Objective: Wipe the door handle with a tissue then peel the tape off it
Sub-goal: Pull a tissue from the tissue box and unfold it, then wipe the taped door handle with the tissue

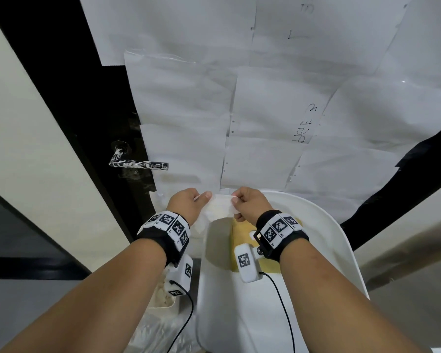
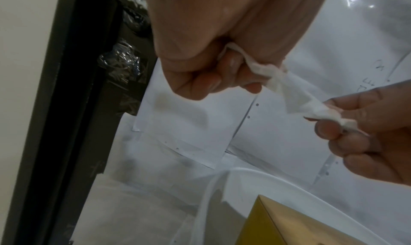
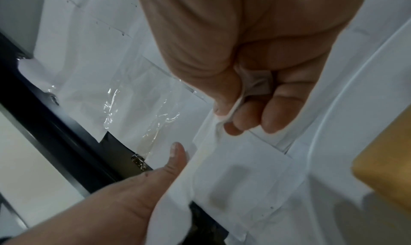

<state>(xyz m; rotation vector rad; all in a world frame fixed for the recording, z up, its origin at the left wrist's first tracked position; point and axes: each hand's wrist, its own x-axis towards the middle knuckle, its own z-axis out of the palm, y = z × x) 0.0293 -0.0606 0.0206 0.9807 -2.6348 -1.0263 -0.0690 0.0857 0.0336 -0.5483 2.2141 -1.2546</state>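
Observation:
A white tissue [image 1: 220, 208] is stretched between both hands in front of the door. My left hand [image 1: 189, 203] pinches its left edge and my right hand [image 1: 247, 203] pinches its right edge. The left wrist view shows the tissue [image 2: 289, 88] twisted between my left hand [image 2: 211, 69] and my right hand [image 2: 355, 125]. In the right wrist view the tissue [image 3: 233, 161] hangs from my right hand [image 3: 235, 108] as a flat sheet. The lever door handle [image 1: 138, 164], wrapped in black-and-white patterned tape, sits up and left of the hands, untouched.
White paper sheets [image 1: 265, 98] cover the black door [image 1: 87, 98]. A white plastic chair [image 1: 316, 250] stands under my right arm with a yellow tissue box [image 1: 242, 233] on its seat. A cream wall [image 1: 23, 123] lies left of the door frame.

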